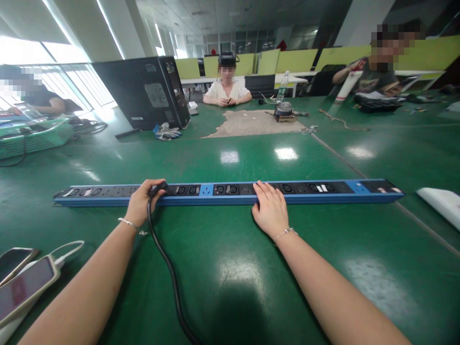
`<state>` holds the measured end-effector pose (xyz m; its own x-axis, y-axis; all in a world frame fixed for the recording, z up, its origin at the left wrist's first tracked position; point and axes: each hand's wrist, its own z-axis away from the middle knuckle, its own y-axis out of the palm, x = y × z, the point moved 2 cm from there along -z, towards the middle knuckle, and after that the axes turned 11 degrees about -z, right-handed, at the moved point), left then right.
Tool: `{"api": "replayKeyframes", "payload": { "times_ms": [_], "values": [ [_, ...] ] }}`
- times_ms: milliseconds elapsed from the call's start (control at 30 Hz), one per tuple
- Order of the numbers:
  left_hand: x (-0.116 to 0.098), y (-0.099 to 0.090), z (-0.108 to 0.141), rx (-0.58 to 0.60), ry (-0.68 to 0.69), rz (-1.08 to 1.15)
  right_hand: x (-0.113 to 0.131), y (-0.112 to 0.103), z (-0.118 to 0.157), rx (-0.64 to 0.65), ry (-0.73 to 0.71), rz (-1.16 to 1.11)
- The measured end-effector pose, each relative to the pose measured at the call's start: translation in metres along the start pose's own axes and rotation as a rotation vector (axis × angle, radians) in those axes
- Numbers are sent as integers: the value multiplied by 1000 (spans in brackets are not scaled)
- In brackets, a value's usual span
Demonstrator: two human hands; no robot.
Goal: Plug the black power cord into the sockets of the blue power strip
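Observation:
A long blue power strip with black and blue sockets lies across the green table in front of me. My left hand is closed around a black plug at the strip, left of its middle. Whether the plug's pins sit in a socket is hidden. From the plug a black cable runs down toward the near table edge. My right hand rests on the strip right of its middle, fingers stretched over the top and thumb at the near side; it holds nothing.
Two phones and a white cable lie at the near left, a white object at the right. A black computer case, gloves, a green basket and cardboard are farther back. Several people sit around the table.

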<state>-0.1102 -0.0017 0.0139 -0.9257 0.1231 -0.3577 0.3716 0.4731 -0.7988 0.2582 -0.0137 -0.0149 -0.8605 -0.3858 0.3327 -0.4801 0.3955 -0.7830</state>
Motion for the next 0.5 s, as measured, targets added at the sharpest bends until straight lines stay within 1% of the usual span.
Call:
{"api": "replayKeyframes", "payload": {
  "times_ms": [133,300,400,500],
  "values": [
    [2,-1,3,-1,52,51,0,0,0,1,6,-3],
    [-1,1,5,-34,58,33,0,-1,0,-9,-1,-9],
    [-3,4,3,17,64,-26,0,-1,0,-3,2,-5],
    [-3,5,0,43,122,-107,0,-1,0,8,8,0]
  ]
}}
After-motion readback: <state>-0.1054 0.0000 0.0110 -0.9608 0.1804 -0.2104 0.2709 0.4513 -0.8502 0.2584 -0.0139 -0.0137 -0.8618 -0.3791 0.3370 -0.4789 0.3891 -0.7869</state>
